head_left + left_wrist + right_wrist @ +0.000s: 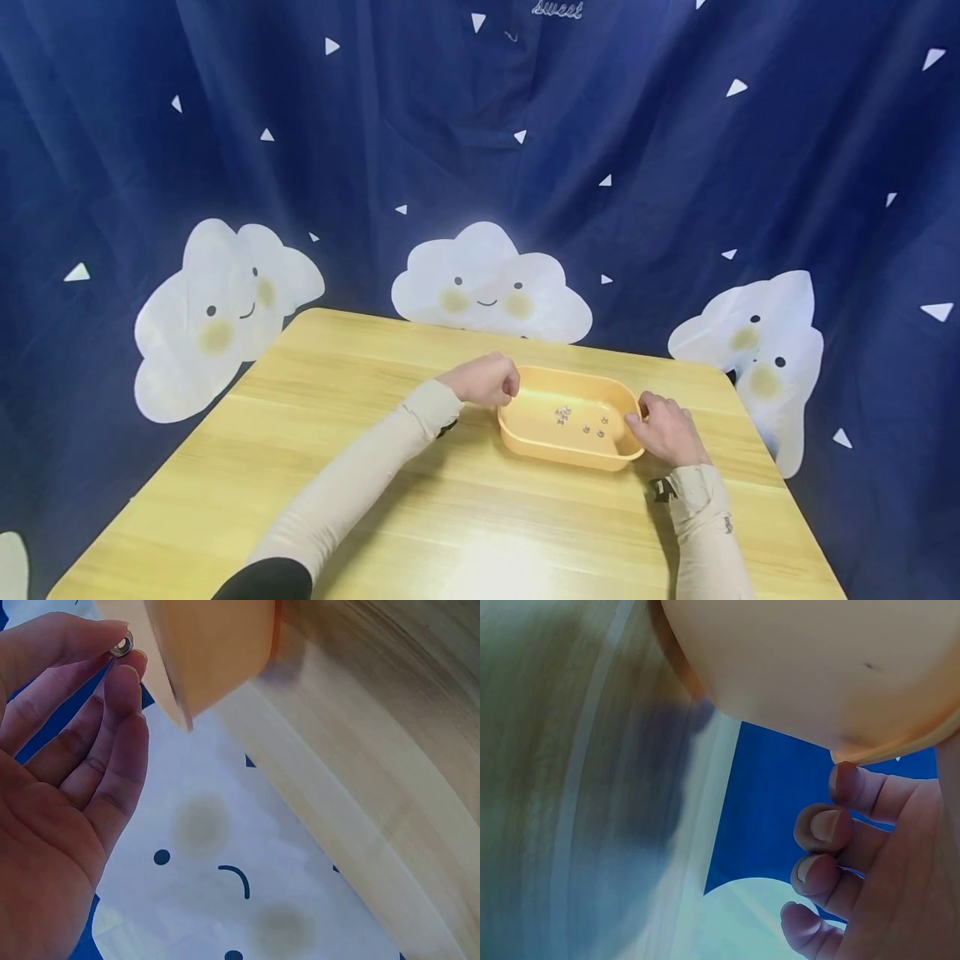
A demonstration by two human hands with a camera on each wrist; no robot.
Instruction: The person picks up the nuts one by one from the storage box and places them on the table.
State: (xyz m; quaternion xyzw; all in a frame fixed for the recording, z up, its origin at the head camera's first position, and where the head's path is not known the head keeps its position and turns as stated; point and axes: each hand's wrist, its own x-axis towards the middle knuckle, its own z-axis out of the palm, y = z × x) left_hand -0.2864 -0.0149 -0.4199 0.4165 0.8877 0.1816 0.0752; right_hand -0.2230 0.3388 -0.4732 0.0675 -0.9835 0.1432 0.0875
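A shallow yellow plastic tray [570, 454] with rounded corners sits on the table, several small shiny metal nuts [562, 414] lying loose on its floor. At the tray's left end is my left hand [486, 379]. Its thumb and fingertips pinch one small ring-shaped metal nut [122, 645], seen close to the tray wall in the left wrist view. My right hand [670, 427] grips the tray's right end, thumb over the rim and index fingertip against the edge from outside. The other fingers [823, 826] curl loosely below the rim in the right wrist view.
The wood-grain table [420, 533] stretches out on both sides of the tray and in front of it. Behind its far edge hangs a dark blue curtain [450, 108] printed with white clouds and triangles.
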